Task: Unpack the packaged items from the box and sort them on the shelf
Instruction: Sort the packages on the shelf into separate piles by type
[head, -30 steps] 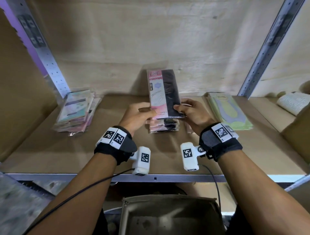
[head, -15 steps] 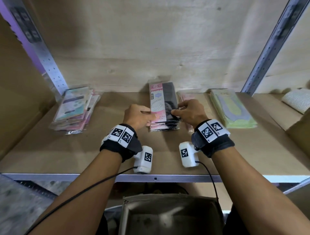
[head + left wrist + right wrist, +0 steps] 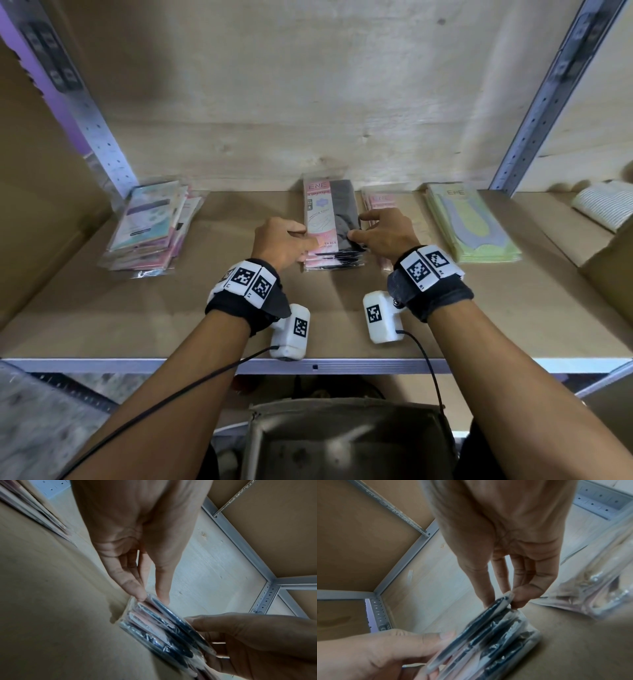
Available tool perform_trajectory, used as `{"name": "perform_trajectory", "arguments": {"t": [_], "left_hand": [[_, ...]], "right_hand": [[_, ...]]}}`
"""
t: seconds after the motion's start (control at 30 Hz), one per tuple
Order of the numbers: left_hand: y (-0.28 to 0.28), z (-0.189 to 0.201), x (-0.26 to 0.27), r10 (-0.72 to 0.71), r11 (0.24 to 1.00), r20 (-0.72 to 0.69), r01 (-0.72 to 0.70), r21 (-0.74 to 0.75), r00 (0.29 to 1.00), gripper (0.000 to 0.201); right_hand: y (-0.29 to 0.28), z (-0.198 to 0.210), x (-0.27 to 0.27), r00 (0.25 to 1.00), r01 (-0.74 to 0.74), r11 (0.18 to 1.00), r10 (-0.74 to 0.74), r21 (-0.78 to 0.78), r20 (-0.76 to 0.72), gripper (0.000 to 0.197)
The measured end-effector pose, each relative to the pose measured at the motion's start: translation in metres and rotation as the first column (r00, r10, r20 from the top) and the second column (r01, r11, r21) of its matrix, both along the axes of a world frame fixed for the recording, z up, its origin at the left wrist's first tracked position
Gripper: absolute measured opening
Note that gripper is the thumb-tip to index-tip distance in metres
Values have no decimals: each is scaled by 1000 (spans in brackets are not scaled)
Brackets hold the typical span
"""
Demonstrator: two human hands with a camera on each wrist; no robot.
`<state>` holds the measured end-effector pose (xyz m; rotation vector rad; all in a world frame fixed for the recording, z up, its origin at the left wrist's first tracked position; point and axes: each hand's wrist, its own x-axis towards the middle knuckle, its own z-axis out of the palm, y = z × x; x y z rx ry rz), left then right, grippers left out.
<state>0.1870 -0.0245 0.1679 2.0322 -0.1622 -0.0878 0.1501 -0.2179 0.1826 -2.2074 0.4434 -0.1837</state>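
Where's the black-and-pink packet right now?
Head view, shelf centre: the black-and-pink packet tops the middle stack, pinched between left hand and right hand.

Pale plywood back wall, perforated metal uprights

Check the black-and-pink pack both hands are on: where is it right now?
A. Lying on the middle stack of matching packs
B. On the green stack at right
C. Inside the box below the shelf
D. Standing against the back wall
A: the black-and-pink pack lies on the middle stack, with the left hand and right hand pinching its edges.
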Motion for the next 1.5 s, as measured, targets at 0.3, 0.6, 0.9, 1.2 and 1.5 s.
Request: {"name": "perform_trajectory", "arguments": {"t": [0.3, 0.6, 0.9, 1.2, 1.5], "left_hand": [[1, 3, 0, 2, 1000, 5, -2, 23, 1000, 42], [27, 15, 5, 101, 995, 44, -101, -16, 994, 35], [124, 41, 34, 382, 914, 85, -362, -185, 920, 21], [226, 28, 41, 570, 822, 55, -568, -49, 820, 22], [246, 28, 39, 461, 879, -80, -442, 180, 884, 43]], "right_hand": [[0, -1, 4, 999, -19, 1000, 19, -6, -29, 56], [6, 10, -5, 992, 35, 993, -20, -116, 121, 48], [61, 41, -1, 937, -237, 970, 217, 42, 272, 11], [174, 44, 61, 870, -488, 841, 491, 234, 46, 15], [268, 18, 98, 853, -472, 768, 522, 433, 4, 5]]}}
